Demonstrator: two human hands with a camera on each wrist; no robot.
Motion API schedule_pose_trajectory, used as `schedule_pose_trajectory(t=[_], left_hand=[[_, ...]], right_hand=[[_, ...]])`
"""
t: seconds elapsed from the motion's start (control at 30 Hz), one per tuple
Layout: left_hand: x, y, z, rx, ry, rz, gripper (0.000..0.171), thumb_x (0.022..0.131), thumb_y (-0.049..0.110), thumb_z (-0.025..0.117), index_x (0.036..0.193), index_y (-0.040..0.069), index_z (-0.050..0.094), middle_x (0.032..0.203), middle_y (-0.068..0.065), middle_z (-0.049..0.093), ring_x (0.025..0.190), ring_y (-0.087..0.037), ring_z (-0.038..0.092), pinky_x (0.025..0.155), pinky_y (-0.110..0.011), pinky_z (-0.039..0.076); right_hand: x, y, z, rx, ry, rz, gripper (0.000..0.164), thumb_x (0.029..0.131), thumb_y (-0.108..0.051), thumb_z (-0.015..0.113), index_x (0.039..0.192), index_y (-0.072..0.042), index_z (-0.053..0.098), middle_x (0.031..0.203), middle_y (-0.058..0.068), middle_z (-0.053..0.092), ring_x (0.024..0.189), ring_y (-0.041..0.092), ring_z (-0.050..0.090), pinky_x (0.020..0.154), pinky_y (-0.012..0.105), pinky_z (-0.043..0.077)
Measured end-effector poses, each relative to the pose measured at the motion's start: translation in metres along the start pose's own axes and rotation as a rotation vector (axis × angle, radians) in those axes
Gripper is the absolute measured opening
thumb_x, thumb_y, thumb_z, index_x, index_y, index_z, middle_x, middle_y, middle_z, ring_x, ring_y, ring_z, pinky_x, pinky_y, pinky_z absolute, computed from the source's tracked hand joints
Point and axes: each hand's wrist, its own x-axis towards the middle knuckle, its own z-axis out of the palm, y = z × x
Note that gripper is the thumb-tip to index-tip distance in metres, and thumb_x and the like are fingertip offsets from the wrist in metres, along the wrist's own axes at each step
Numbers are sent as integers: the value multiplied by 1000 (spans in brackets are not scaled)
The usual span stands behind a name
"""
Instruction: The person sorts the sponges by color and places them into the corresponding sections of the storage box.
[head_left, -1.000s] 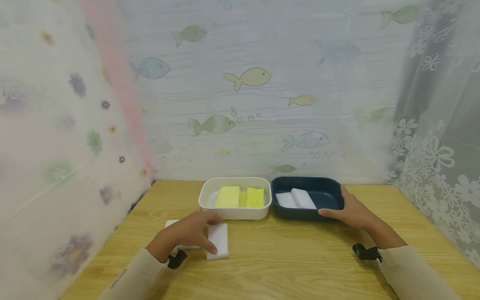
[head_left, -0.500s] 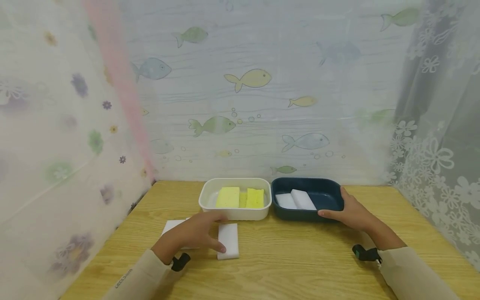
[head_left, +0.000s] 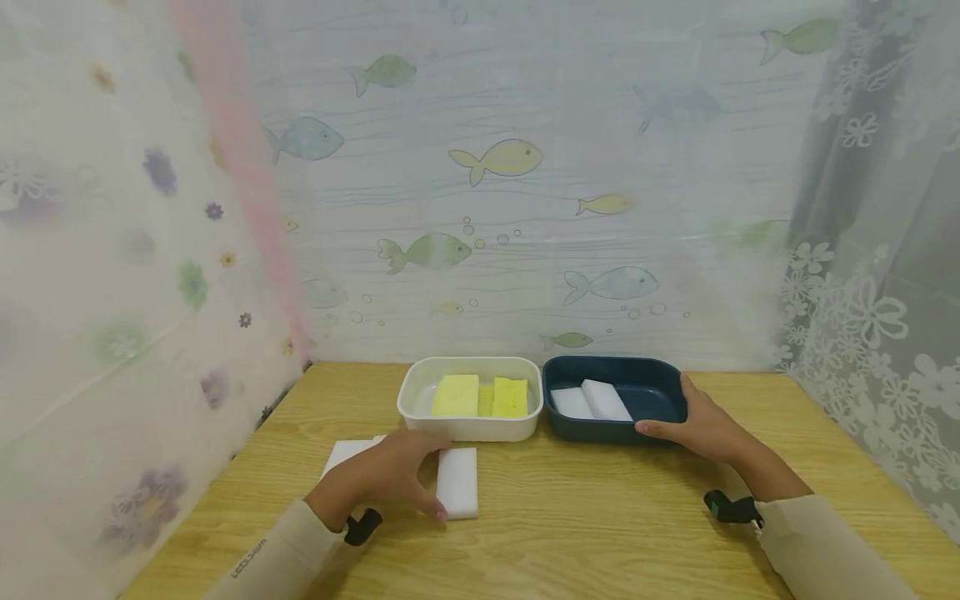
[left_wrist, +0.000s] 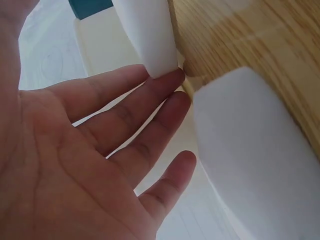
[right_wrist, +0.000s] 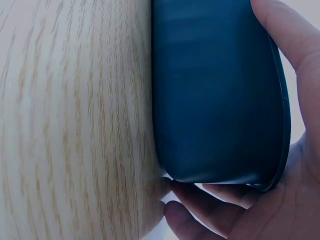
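Observation:
My left hand (head_left: 392, 473) is at the left side of a white sponge (head_left: 457, 483) lying flat on the table. Its thumb is by the near left corner, its fingers by the far end. In the left wrist view the fingers (left_wrist: 125, 112) are spread, fairly straight, and a fingertip touches the sponge's end (left_wrist: 152, 40). Other white sponges (head_left: 343, 452) lie partly hidden behind this hand. My right hand (head_left: 705, 423) grips the right end of a dark blue container (head_left: 600, 431), thumb at the front rim, fingers around the end. Two white sponges (head_left: 606, 400) lie inside it.
A white container (head_left: 468, 429) stands against the left side of the blue one, with yellow sponges (head_left: 456, 395) in it. Both are on a wood-grain table (head_left: 570, 525). Patterned curtains (head_left: 525, 108) hang at the back and on both sides.
My left hand and the white sponge have shifted right along the table. The thumb has since come off the sponge's top to its left edge. My right hand holds its place.

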Motion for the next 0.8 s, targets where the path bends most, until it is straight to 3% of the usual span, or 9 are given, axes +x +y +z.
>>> schedule_pose_trajectory(t=[0.2,0.57,0.8], left_hand=[[-1,3,0,6,8,-6,91,56,70,78,127,19,56,121,9,58,114,-15,53,97,-38,42],[1,13,-2,3,70,24,79,61,70,75,124,26,55,121,11,58,114,-13,53,97,-41,42],[8,20,3,36,143,94,76,61,75,71,119,27,58,118,14,59,113,-10,54,96,-40,43]], right_hand=[[0,1,1,-7,9,-8,122,80,-67,60,148,-4,-19,154,31,-6,136,56,10,97,72,24],[0,1,0,-3,6,-17,120,81,-65,60,148,-5,-19,154,31,-5,136,57,10,96,72,25],[0,1,0,-5,7,-22,120,82,-65,60,148,-4,-19,154,31,-6,136,56,9,96,72,25]])
